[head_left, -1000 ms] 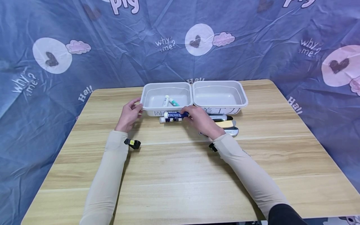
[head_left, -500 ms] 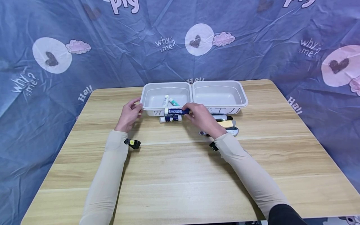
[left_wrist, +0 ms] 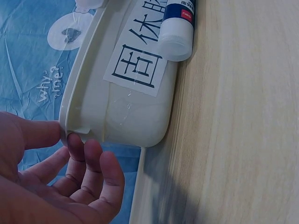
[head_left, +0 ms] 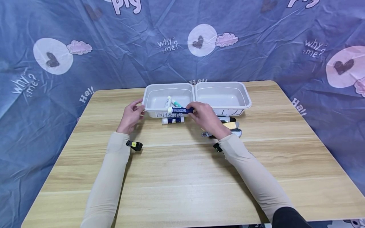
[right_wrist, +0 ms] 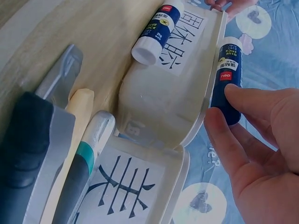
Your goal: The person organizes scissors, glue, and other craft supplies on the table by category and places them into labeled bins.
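My right hand (head_left: 206,118) pinches a dark blue glue stick (right_wrist: 228,74) with a white cap by its end, between thumb and fingertips. In the head view the stick overlaps the front rim of the left white bin (head_left: 148,110). My left hand (head_left: 131,116) holds that bin's left end; in the left wrist view the thumb and a fingertip (left_wrist: 76,144) pinch its rim. Inside the bin lie a white glue stick (head_left: 168,101) and a green one (head_left: 176,103). Another blue glue stick (head_left: 173,120) lies on the table before the bin's labelled front.
A second white bin (head_left: 246,106) adjoins the left one, with a label on its front. Before it lie several utility knives, among them a yellow one (head_left: 231,125) and a silver and black one (right_wrist: 25,154). A printed blue cloth (head_left: 114,57) hangs behind the table.
The blue glue stick in my right hand has risen from beside the other blue one up to the bin's front rim, shifting slightly right. My left hand stays at the bin.
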The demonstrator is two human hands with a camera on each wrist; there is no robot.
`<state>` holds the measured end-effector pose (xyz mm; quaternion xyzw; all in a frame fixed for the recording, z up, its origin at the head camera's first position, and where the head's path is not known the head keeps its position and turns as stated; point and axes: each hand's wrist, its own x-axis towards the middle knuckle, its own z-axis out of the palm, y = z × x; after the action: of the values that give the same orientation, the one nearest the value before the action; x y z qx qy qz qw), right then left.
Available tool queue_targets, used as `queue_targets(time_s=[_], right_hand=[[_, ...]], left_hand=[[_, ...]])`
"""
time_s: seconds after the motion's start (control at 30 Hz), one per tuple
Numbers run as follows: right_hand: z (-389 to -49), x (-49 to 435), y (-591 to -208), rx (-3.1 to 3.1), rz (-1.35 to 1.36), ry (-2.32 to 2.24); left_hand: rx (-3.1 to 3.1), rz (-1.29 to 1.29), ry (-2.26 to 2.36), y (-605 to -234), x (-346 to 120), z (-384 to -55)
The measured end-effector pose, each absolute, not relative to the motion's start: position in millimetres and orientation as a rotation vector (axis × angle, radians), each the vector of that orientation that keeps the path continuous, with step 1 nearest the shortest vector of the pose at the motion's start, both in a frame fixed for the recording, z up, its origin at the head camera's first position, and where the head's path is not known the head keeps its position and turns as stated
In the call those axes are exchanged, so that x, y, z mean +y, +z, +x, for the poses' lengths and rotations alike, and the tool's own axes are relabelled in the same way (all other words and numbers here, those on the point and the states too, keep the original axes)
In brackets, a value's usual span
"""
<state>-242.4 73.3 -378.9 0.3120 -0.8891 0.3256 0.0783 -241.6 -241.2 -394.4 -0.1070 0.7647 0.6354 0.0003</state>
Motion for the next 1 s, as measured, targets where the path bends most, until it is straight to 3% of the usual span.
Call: queue_targets(time_s=[1.0], right_hand=[[-247.0,78.8,-380.8,-2.624,0.723,1.032]], left_hand=[[2.398,-0.343,2.002,-393.5,-240.1,-241.0]])
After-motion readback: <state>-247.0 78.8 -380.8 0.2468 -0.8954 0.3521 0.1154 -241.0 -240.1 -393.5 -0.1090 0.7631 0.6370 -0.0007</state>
